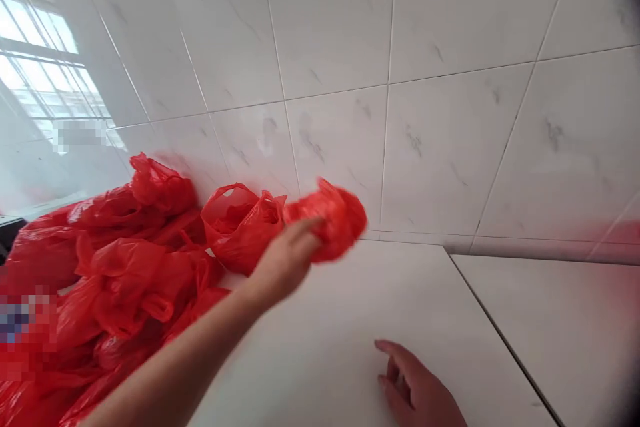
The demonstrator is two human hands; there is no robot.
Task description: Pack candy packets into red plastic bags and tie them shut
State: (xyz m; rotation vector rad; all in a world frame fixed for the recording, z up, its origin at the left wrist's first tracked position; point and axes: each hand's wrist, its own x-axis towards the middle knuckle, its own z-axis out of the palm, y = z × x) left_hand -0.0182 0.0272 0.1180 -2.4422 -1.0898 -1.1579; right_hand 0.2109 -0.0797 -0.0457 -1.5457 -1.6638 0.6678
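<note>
My left hand (287, 257) reaches out toward the tiled wall and grips a crumpled red plastic bag (345, 220), which is blurred by motion. Just left of it, another red plastic bag (240, 233) with its handle loops up stands against the wall. My right hand (415, 380) is low in the view over the white surface (320, 333). Its fingers are curled but apart, with nothing between them.
A heap of red plastic bags (135, 273) fills the left side. Behind the surface rises a white marbled tile wall (340, 153), with a window reflected at upper left. A dark seam (500, 333) divides the surface at the right.
</note>
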